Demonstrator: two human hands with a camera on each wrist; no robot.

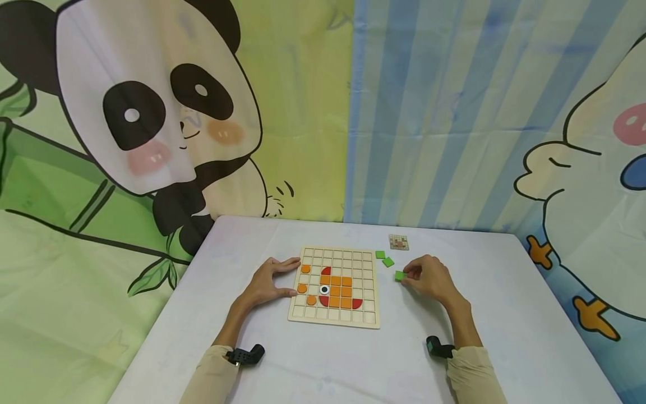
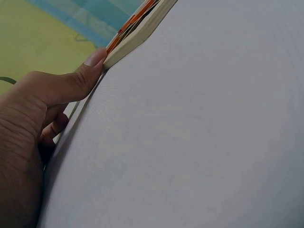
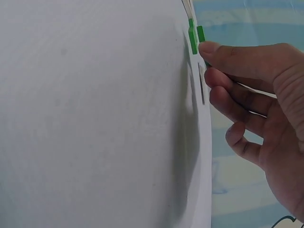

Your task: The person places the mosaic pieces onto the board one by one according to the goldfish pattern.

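A square wooden grid board (image 1: 333, 256) lies on the table, bearing a fish-like shape of orange squares (image 1: 340, 291), red quarter-round pieces (image 1: 357, 303) and a round eye piece (image 1: 324, 289). Three orange discs (image 1: 305, 269) sit in its left columns. My left hand (image 1: 266, 283) touches the board's left edge, thumb and fingers spread along it; in the left wrist view the thumb (image 2: 76, 85) rests at a corner. Right of the board, my right hand (image 1: 429, 278) pinches a green square tile (image 1: 400, 276) between thumb and fingers. Its other fingers are curled in the right wrist view.
Two more green tiles (image 1: 387, 262) lie beside the board's upper right corner. Behind them is a small patterned card (image 1: 398, 242). The white table (image 1: 323, 365) ends at a cartoon-printed cloth (image 1: 303, 112) hanging behind it.
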